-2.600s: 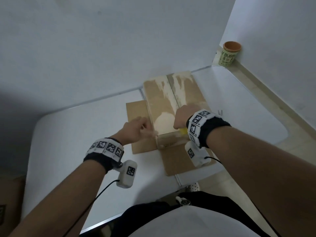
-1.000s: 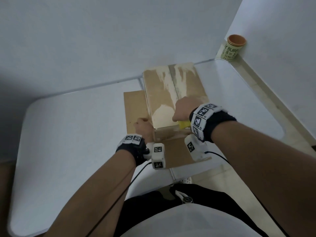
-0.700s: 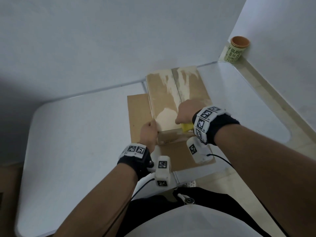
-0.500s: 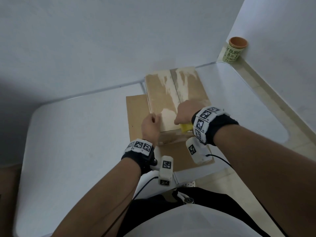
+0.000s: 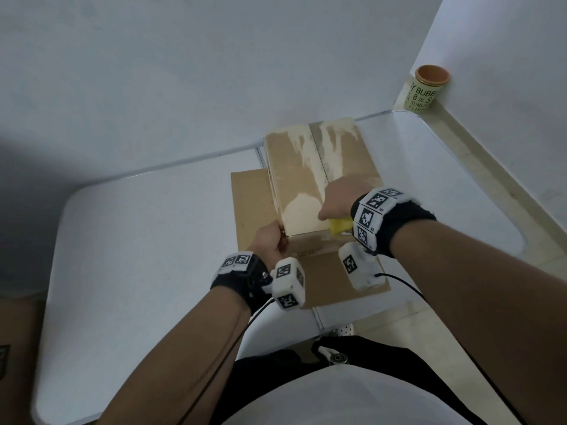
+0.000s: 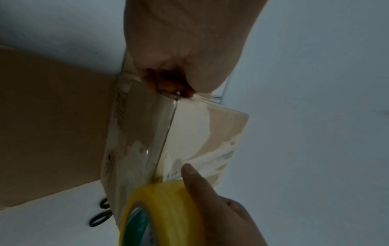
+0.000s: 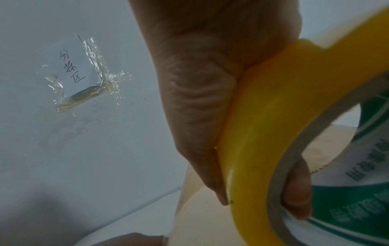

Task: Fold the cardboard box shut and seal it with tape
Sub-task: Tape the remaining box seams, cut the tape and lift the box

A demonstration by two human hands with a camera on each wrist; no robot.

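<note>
The brown cardboard box [image 5: 319, 179] stands at the far middle of the white table [image 5: 147, 246], its top flaps folded shut; one flap [image 5: 250, 204] lies flat to its left and another [image 5: 334, 274] toward me. My left hand [image 5: 271, 240] pinches the end of a clear tape strip [image 6: 166, 133] at the box's near-left top corner. The strip runs along the near top edge to the yellow tape roll [image 6: 164, 209]. My right hand [image 5: 340, 197] grips that roll [image 7: 263, 133], thumb outside and a finger [image 7: 296, 191] through the core, at the near-right of the box top.
Black scissors [image 6: 101, 214] lie on the table beside the box. A green paper cup [image 5: 428, 87] stands on the ledge at the back right corner. A handwritten paper label [image 7: 71, 66] is taped to the wall. The table's near edge is close to my body.
My left hand has come from the box's left side round to its near-left corner and now pinches there. My right hand with the roll has stayed at the near edge.
</note>
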